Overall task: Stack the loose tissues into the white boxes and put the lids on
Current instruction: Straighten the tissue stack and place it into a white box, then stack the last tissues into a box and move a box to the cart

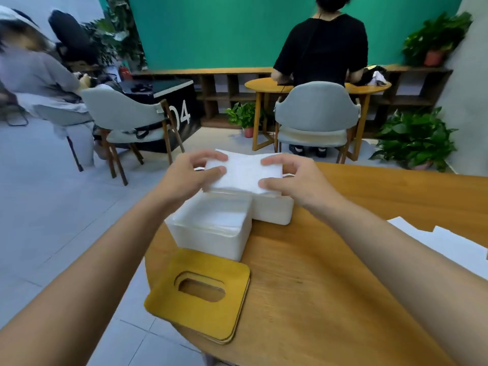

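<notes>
Both arms reach forward over a round wooden table point(343, 286) as the left hand point(184, 178) and right hand point(293, 180) pinch a stack of white tissues point(243, 171) at its left and right ends — thumbs on the near edge, fingers curled over the far edge. The stack hangs just above the far white box point(272, 210), which touches the near white box point(211, 233). The near one stands open, seemingly with tissues inside, though blur makes that uncertain. Nearer, at the table's left edge, lie wooden lids point(200, 291) with oval slots — apparently 2, stacked. Loose tissues point(449, 244) lie at the right.
</notes>
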